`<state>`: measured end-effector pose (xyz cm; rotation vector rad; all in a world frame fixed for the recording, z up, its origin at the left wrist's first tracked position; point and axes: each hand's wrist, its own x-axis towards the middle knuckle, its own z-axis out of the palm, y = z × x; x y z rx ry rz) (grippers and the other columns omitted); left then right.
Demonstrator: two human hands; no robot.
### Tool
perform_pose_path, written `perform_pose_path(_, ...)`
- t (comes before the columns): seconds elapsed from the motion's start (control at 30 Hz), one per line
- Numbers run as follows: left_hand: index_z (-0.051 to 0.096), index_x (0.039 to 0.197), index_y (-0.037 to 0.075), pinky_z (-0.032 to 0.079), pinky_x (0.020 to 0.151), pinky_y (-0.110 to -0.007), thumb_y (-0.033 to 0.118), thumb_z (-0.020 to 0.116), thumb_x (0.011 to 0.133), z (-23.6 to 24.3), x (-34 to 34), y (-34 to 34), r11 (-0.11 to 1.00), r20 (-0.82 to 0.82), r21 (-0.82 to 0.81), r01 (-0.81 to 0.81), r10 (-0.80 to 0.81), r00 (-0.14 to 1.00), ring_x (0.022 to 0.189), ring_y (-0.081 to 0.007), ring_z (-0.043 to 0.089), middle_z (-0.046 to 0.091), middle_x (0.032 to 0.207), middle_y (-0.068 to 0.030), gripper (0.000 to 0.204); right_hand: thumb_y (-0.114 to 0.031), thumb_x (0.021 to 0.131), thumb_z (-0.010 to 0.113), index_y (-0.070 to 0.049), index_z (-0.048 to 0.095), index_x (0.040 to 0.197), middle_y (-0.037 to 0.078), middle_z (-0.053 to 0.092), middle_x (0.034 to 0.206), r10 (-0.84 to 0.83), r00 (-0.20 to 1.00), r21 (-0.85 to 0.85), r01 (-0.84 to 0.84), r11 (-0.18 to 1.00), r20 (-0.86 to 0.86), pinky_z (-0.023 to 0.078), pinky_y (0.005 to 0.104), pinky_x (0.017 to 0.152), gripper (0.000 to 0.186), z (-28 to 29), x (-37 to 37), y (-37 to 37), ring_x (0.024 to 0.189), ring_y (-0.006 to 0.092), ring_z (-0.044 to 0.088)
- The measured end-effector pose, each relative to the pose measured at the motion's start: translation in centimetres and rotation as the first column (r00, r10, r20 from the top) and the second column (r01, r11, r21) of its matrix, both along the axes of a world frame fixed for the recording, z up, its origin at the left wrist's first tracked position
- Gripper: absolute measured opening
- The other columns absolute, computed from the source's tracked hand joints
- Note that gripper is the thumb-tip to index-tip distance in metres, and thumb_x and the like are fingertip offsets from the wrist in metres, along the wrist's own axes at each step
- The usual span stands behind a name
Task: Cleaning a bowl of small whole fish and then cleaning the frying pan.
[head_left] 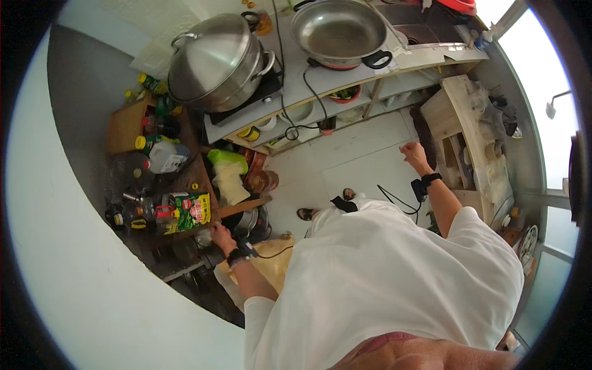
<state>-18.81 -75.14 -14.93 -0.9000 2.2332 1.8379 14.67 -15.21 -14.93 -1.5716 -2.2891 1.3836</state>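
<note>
My left hand [223,238] is low beside the edge of the dark wooden table [185,237], its fingers curled and nothing visible in them. A green and yellow packet [188,213] with a red corner lies on that table, just beyond the hand. My right hand [417,156] hangs over the pale tiled floor [364,148], loosely closed, with no object showing in it. It is nearest the light wooden cabinet [445,114] on the right and touches nothing I can see. Each wrist wears a black band with a cabled device.
A large lidded steel pot [216,58] sits on a cooker on the counter, with a wide steel pan [339,31] to its right. Black cords hang down the counter front. Bottles and a plastic jug [168,156] crowd the left table. A green bag [228,159] lies below.
</note>
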Motion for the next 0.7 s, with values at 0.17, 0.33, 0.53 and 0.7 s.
perform_pose_path(0.17, 0.044, 0.124, -0.001, 0.041, 0.092, -0.035, 0.035, 0.047, 0.093, -2.5, 5.9, 6.5, 0.968, 0.076, 0.211, 0.134, -0.152, 0.985, 0.109, -0.0250, 0.051, 0.053, 0.114, -0.0141, 0.048, -0.013, 0.079, 0.060, 0.001, 0.059, 0.099, 0.009, 0.061, 0.073, 0.093, 0.990, -0.007, -0.094, 0.996, -0.110, 0.047, 0.0305, 0.061, 0.024, -6.1, 6.8, 2.0, 0.066, 0.0189, 0.059)
perform_pose_path(0.33, 0.046, 0.120, -0.003, 0.046, 0.086, -0.032, 0.036, 0.056, 0.089, 1.2, 9.1, 15.9, 0.959, 0.127, 0.251, 0.128, -0.164, 0.978, 0.102, -0.0232, 0.057, 0.057, 0.113, -0.0140, 0.052, -0.026, 0.086, 0.059, 0.002, 0.055, 0.110, 0.012, 0.064, 0.087, -0.284, 0.900, -0.534, 0.069, 0.842, -0.332, 0.049, 0.0312, 0.068, 0.037, -1.0, 3.1, 3.2, 0.076, 0.0203, 0.061)
perform_pose_path(0.53, 0.051, 0.116, 0.006, 0.049, 0.072, -0.026, 0.024, 0.062, 0.087, -0.3, 6.5, 18.9, 0.817, 0.081, 0.151, 0.556, -0.571, 0.817, 0.089, -0.0131, 0.059, 0.059, 0.100, -0.0046, 0.036, -0.037, 0.089, 0.054, 0.008, 0.040, 0.121, 0.025, 0.052, 0.114, -0.375, 0.618, -0.565, -0.139, 0.813, -0.691, 0.051, 0.0348, 0.075, 0.057, 6.6, -14.9, 8.4, 0.089, 0.0283, 0.060)
perform_pose_path(0.7, 0.055, 0.113, 0.005, 0.044, 0.058, -0.024, 0.020, 0.062, 0.085, 0.2, 4.9, 21.4, 0.628, -0.001, 0.130, 0.767, -0.774, 0.633, 0.072, -0.0118, 0.056, 0.060, 0.093, -0.0036, 0.033, -0.008, 0.089, 0.048, 0.006, 0.040, 0.111, 0.022, 0.049, 0.112, -0.727, 0.436, -0.818, -0.041, 0.573, -0.531, 0.052, 0.0496, 0.084, 0.028, 8.9, -21.4, 12.4, 0.099, 0.0351, 0.055)
